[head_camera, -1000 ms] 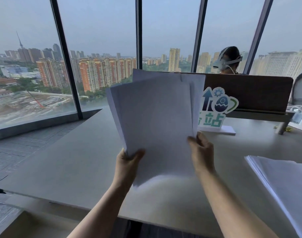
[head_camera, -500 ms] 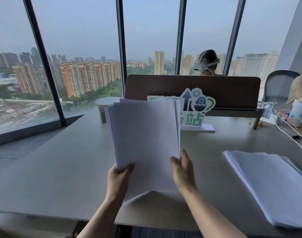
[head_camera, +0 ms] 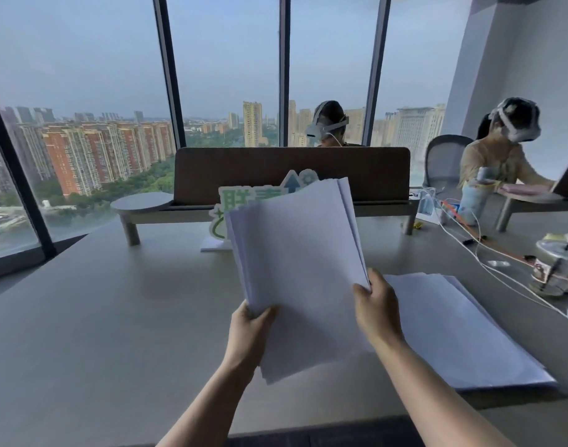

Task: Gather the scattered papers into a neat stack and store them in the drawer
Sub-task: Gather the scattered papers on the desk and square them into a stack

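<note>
Nearest the camera, both bare forearms reach up over the front edge of the grey matte desk [head_camera: 98, 333]. left hand [head_camera: 248, 333] grips the lower left edge of a loose sheaf of white paper sheets [head_camera: 300, 269], thumb curled over the front face. right hand [head_camera: 377, 312] pinches the sheaf's right edge, fingers wrapped behind. sheaf held upright off the desk, tilted slightly, sheet edges fanned and not squared, bottom corner hanging between the wrists. just right of the hands, a second flat pile of white sheets [head_camera: 463, 337] lies on the desk, edges also staggered. drawer not visible. further right: clear plastic lidded cup with a dark straw [head_camera: 556, 269], white cables [head_camera: 469, 250] running across the desktop. behind the sheaf, a green-and-white cutout desk sign [head_camera: 226, 208], partly hidden by the paper. past that, a brown rounded divider panel [head_camera: 292, 172] on a grey shelf riser. beyond it one person wearing a white headset [head_camera: 327, 127], another at far right [head_camera: 515, 124] by a mesh chair. floor-to-ceiling windows, city towers outside
</note>
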Action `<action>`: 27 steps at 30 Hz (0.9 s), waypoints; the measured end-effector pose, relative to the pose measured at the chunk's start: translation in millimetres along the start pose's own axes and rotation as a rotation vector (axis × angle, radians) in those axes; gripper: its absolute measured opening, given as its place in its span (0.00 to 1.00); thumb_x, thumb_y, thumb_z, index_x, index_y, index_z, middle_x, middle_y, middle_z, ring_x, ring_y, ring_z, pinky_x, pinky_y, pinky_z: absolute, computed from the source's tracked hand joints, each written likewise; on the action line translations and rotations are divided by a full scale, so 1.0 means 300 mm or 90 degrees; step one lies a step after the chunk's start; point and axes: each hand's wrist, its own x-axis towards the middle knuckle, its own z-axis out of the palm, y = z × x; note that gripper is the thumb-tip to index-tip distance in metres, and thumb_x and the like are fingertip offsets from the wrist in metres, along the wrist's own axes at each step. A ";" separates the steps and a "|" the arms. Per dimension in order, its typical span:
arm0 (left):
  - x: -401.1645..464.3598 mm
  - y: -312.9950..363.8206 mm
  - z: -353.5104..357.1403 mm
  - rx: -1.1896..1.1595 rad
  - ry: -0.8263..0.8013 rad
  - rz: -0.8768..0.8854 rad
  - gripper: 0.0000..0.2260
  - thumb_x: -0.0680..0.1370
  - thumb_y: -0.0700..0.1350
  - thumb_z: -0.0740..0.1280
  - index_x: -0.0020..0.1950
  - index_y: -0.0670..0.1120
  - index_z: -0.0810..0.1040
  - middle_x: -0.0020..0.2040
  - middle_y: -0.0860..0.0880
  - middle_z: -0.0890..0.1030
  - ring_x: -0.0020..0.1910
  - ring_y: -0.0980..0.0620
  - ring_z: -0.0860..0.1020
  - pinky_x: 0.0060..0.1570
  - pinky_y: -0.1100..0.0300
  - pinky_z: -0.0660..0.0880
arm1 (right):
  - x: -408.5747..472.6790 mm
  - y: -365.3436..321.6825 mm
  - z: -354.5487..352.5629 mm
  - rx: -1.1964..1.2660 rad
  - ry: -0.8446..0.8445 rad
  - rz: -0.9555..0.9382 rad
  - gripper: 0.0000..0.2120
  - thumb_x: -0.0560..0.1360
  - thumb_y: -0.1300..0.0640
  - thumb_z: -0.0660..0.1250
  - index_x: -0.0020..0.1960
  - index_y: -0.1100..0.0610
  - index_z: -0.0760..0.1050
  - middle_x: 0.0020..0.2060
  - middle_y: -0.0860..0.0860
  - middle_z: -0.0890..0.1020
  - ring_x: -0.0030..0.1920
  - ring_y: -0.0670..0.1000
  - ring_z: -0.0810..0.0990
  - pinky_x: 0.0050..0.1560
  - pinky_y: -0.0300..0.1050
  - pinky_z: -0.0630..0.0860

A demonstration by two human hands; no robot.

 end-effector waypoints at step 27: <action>-0.079 -0.117 0.682 0.225 -0.174 -0.081 0.08 0.69 0.44 0.67 0.32 0.44 0.73 0.29 0.49 0.76 0.29 0.48 0.72 0.31 0.57 0.69 | 0.178 0.353 -0.633 -0.257 0.062 0.203 0.10 0.71 0.61 0.62 0.49 0.53 0.78 0.45 0.53 0.84 0.44 0.61 0.79 0.43 0.48 0.77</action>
